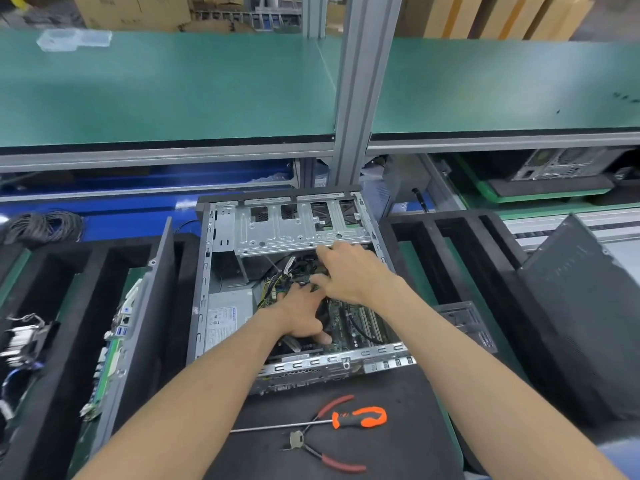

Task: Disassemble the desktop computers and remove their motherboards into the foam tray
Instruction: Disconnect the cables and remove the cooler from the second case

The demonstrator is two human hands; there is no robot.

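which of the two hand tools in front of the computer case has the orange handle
The screwdriver, with its long thin shaft pointing left. The pliers crossing under it have red grips.

Lying on its side with the open face up: grey metal desktop computer case [221,271], sitting on a black mat at the near middle of the table, silver drive cage toward the far end, pale power supply [228,315] in the left part. Resting flat inside the right part: green motherboard [349,323], partly hidden under both hands. Standing on edge in a slot of the black foam tray [69,323] just left of the case: another green motherboard [110,362], ports facing up. Sitting at the right: another black foam tray [460,251], slots showing green beneath.
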